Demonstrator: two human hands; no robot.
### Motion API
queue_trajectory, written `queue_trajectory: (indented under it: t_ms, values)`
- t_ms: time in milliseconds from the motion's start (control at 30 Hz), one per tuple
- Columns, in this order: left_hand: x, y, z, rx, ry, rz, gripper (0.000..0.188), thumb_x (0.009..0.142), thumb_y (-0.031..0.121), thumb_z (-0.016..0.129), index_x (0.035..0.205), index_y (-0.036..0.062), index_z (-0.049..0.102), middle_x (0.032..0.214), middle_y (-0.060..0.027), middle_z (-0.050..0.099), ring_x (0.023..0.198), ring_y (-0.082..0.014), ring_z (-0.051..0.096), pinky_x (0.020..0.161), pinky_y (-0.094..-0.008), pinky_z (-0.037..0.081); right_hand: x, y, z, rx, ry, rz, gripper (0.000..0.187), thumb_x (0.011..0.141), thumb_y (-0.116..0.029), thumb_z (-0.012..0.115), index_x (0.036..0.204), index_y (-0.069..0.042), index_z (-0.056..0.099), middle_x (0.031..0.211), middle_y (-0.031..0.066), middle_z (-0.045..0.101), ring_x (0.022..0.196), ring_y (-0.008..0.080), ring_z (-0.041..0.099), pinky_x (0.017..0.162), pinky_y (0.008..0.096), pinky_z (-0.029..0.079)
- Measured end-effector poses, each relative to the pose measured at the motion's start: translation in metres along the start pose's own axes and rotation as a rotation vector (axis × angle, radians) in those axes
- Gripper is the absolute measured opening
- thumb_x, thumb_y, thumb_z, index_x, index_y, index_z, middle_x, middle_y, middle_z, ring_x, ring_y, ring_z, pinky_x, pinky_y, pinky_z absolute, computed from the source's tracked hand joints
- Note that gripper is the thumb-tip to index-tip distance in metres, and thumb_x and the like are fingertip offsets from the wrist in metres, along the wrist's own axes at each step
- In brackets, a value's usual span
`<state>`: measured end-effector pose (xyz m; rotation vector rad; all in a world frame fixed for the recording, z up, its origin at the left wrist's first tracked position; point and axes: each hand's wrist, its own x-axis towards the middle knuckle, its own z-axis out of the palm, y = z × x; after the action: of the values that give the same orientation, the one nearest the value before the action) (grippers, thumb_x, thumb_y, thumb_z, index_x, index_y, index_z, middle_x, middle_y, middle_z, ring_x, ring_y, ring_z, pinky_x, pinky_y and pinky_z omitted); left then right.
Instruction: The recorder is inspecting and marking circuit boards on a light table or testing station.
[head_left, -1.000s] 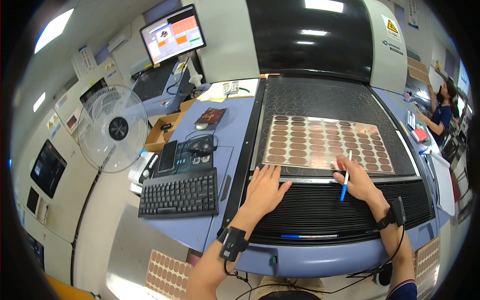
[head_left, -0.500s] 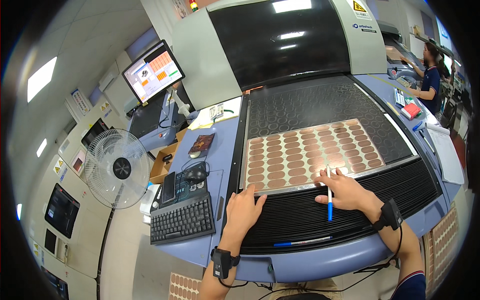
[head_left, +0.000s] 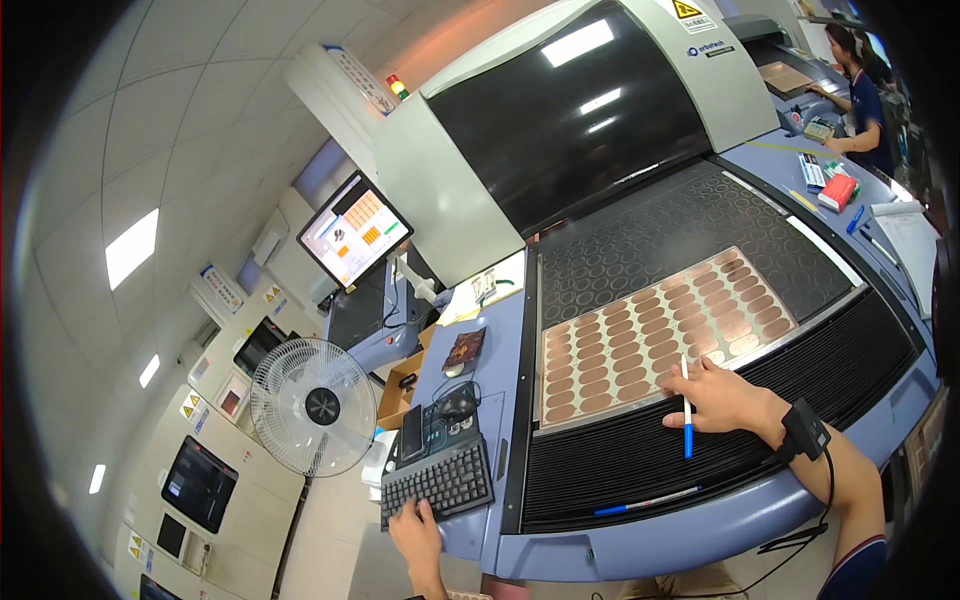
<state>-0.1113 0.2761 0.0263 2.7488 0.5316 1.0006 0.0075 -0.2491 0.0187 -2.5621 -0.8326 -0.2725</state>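
My left hand [head_left: 417, 540] rests on the near edge of a black keyboard [head_left: 440, 483], fingers apart and nothing held. A white marker pen with a blue end [head_left: 687, 425] is tucked between the fingers of my right hand [head_left: 735, 402]. That hand lies at the near edge of a copper-coloured panel [head_left: 655, 335] with rows of oval pads, and its fingertips touch the panel. The panel lies flat on the dark machine bed [head_left: 625, 250]. A second blue-and-white pen [head_left: 648, 501] sits on the black ribbed cover [head_left: 590, 470] in front.
Left of the bed are a mouse [head_left: 457, 400], a dark red packet [head_left: 465, 348] and a monitor [head_left: 356, 230]. A standing fan [head_left: 313, 407] is further left. On the right ledge lie a red-and-white pack [head_left: 838, 192] and a notepad [head_left: 905, 235]. A co-worker [head_left: 865, 110] stands at the far right.
My left hand has left the panel's near left corner and moved left and down to the keyboard. My right hand stays at the panel with the marker pen. The view has turned leftward.
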Motion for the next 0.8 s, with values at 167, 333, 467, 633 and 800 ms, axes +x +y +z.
queue_trajectory:
  t_ms: [167,333,467,633,800]
  values:
    - [0.004,0.007,0.015,0.022,-0.015,0.02,0.033,0.096,0.026,0.065,0.11,-0.0025,0.074,0.099,-0.0211,0.074,0.099,-0.0399,0.067,0.091,-0.0477,0.049,-0.008,0.001,-0.006,0.013,0.03,-0.033,0.064,0.097,-0.054,0.061,0.132,-0.001,0.058,0.12,0.0239,0.066,0.118,0.0466,0.058,0.109,0.0505,0.039]
    - [0.015,0.111,0.036,-0.979,-0.366,-0.045,0.029,0.103,0.019,0.061,0.117,-0.0044,0.07,0.1,-0.0126,0.078,0.092,-0.0114,0.07,0.08,-0.025,0.053,-0.001,-0.024,-0.018,0.078,-0.005,0.011,0.056,0.097,-0.047,0.066,0.129,-0.001,0.057,0.112,0.0247,0.067,0.112,0.0465,0.062,0.1,0.0535,0.049]
    - [0.009,0.221,0.055,-1.177,-0.631,0.195,0.029,0.102,0.018,0.065,0.118,-0.0063,0.068,0.099,-0.0144,0.078,0.094,-0.0166,0.074,0.083,-0.0276,0.056,-0.008,-0.053,-0.031,0.163,0.14,-0.023,0.04,0.096,-0.03,0.071,0.125,-0.004,0.06,0.114,0.0205,0.069,0.103,0.0399,0.069,0.086,0.0451,0.058]
    - [-0.008,0.283,0.067,-1.198,-0.568,0.555,0.017,0.094,0.013,0.073,0.105,0.0014,0.07,0.095,-0.0144,0.076,0.084,-0.0253,0.075,0.076,-0.0341,0.058,-0.007,-0.061,-0.023,0.146,0.196,-0.151,0.051,0.092,-0.026,0.075,0.137,-0.007,0.06,0.12,0.019,0.07,0.106,0.0361,0.071,0.088,0.0419,0.06]
    - [-0.023,0.266,0.08,-1.127,-0.462,0.6,0.013,0.091,0.006,0.075,0.102,0.0025,0.069,0.084,-0.0105,0.075,0.073,-0.0196,0.075,0.066,-0.0296,0.059,-0.008,-0.063,-0.021,0.159,0.127,-0.241,0.049,0.095,-0.026,0.072,0.139,-0.009,0.059,0.12,0.0165,0.071,0.101,0.0334,0.072,0.085,0.0414,0.061]
